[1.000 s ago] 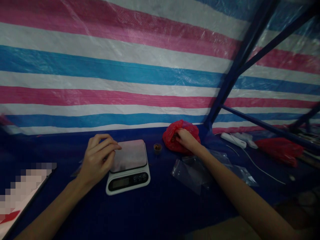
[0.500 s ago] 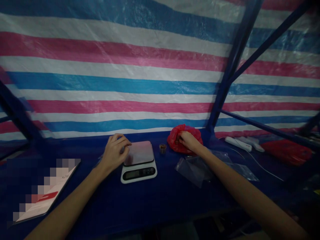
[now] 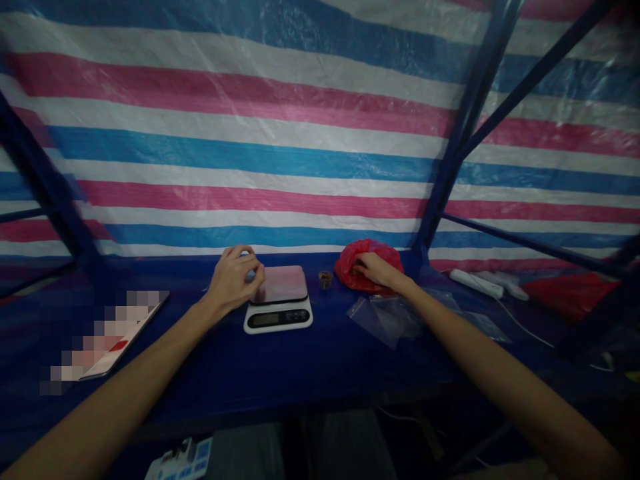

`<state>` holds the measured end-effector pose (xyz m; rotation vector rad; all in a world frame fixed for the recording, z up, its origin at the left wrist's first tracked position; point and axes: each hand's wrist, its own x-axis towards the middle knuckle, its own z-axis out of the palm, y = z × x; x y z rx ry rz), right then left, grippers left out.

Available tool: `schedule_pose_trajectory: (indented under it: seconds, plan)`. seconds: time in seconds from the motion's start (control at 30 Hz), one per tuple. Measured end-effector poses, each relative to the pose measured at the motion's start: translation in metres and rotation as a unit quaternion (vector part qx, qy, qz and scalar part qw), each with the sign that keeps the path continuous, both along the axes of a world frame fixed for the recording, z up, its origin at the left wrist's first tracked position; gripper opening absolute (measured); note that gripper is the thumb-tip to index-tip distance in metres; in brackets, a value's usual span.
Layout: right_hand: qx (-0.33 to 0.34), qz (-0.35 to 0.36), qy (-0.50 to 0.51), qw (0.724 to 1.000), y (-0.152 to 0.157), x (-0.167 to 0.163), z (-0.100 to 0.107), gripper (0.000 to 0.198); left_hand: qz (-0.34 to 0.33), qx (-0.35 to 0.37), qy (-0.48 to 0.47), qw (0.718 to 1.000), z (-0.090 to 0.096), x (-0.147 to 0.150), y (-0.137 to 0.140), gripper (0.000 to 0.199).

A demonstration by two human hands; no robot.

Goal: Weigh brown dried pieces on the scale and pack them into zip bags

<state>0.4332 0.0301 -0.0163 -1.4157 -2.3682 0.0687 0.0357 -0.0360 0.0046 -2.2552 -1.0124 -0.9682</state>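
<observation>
My left hand is at the left edge of a white kitchen scale, its thumb and fingers curled together. Whatever is between those fingertips, if anything, is too small to make out. The scale's square metal plate reflects pink, and its display faces me. Just right of the scale stands a small clear cup with brownish contents. My right hand reaches into the mouth of a crumpled red plastic bag. Its fingertips are pinched over small brown contents there; what they grip is unclear.
Clear plastic bags lie below my right forearm. A white power strip with a cable and another red bag are at the right. A flat, partly blurred object lies left. Blue metal posts flank the blue table.
The camera view has tilted down slightly, showing more below the table edge. My left fingers have curled closer together beside the scale plate. My right hand stays in the red bag.
</observation>
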Motion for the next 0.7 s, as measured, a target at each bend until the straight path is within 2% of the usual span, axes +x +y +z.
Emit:
schedule_pose_trajectory:
  seconds: [0.17, 0.33, 0.43, 0.53, 0.6, 0.7]
  plan:
    - [0.034, -0.014, 0.005, 0.999, -0.007, -0.005, 0.009, 0.022, -0.016, -0.005, 0.013, 1.0, -0.004, 0.006, -0.002, 0.025]
    - [0.112, -0.046, 0.01, 0.993, -0.017, -0.003, 0.034, 0.027, -0.017, 0.005, 0.011, 1.0, -0.005, 0.008, -0.004, 0.024]
    - [0.185, -0.045, 0.062, 0.98, -0.025, -0.009, 0.051, 0.026, -0.015, 0.018, 0.004, 1.0, -0.005, 0.009, -0.003, 0.024]
    - [0.222, 0.013, 0.142, 0.964, -0.033, -0.029, 0.056, 0.021, -0.01, 0.029, 0.002, 1.0, -0.005, 0.01, -0.002, 0.024]
    - [0.199, 0.078, 0.157, 0.964, -0.038, -0.047, 0.05, 0.018, -0.008, 0.035, 0.001, 0.999, -0.006, 0.009, -0.001, 0.024]
    - [0.135, 0.16, 0.116, 0.971, -0.043, -0.068, 0.034, 0.018, -0.004, 0.034, 0.001, 0.999, -0.006, 0.008, 0.0, 0.023]
